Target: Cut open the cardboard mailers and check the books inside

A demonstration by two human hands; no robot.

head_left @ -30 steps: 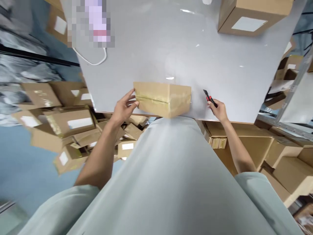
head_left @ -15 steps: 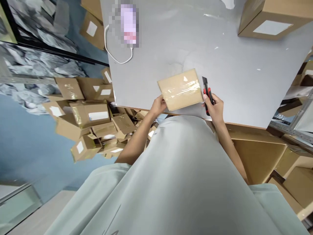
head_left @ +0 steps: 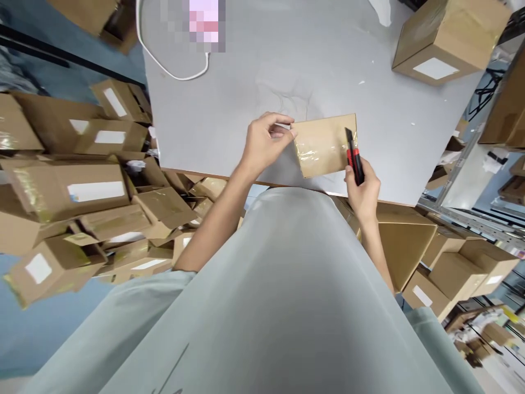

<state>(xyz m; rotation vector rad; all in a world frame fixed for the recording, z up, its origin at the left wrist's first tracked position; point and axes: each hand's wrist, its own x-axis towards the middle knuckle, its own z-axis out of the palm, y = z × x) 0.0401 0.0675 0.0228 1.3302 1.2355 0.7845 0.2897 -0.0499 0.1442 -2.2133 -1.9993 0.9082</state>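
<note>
Right hand (head_left: 365, 190) grips cutter (head_left: 355, 161), partly hiding carton (head_left: 322, 145); labelled box (head_left: 451, 44), cable (head_left: 180, 79) beyond.

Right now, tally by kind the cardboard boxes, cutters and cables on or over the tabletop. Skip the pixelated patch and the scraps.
Cardboard boxes: 2 (small taped box at the left hand; larger labelled box)
Cutters: 1 (red-and-black cutter in the right hand)
Cables: 1 (white cable)
Total: 4
</note>
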